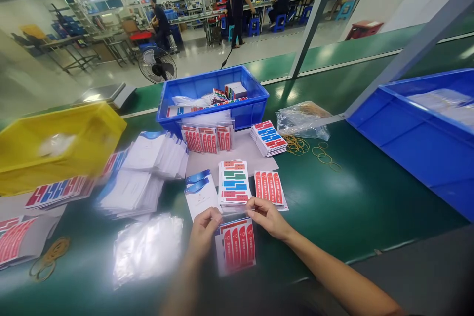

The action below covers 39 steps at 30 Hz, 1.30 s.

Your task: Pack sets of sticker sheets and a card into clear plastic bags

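On the green bench (351,197) near its front edge, I see the red sticker pack (237,244) pinched at its top corners by my left hand (203,232) and right hand (268,217), fingers closed. Beyond lie label stacks (233,182), a blue bin (213,96); workers stand behind.

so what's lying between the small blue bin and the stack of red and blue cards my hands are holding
In the head view, between the blue plastic bin and the held red card stack: bagged red label packs, grey sheet, multicoloured label stack.
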Motion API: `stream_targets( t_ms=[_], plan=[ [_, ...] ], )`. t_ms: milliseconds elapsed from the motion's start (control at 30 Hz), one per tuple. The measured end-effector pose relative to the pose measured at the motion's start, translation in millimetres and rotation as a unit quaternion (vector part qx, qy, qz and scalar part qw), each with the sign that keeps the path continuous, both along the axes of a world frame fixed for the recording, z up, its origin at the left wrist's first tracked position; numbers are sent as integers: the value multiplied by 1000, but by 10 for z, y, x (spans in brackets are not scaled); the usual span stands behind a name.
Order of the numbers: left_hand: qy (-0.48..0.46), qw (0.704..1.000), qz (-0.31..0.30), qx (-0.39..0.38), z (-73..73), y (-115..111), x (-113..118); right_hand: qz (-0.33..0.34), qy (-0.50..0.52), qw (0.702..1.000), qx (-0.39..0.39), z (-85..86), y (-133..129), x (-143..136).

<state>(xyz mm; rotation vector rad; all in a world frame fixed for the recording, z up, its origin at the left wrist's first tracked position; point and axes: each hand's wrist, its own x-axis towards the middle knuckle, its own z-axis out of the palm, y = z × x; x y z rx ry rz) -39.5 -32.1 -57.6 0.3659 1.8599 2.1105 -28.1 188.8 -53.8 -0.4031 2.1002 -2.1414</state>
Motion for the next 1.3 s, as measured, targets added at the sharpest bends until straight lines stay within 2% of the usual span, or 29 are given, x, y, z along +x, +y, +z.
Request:
stream_targets(
  t_ms=[300, 400, 567, 667, 900, 1300],
  plan=[
    [13, 1000, -6, 6, -51, -13, -7, 4, 7, 1000, 7, 11, 20, -28],
    [9, 1000, -21, -2, -3, -9, -15, 5, 11, 1000, 9, 4, 30, -33],
    [18, 993, -66, -92, 167, 52, 0, 27, -9, 999, 20, 17, 0, -16],
    [27, 989, -75, -124, 220, 101, 15, 43, -6, 998, 41, 38, -22, 2],
    [38, 984, -89, -146, 215, 143, 29, 46, 14, 995, 92, 51, -41, 25],
    [55, 980, -103, -159, 231, 175, 29, 65, 3, 993, 96, 61, -71, 37]
  ],
)
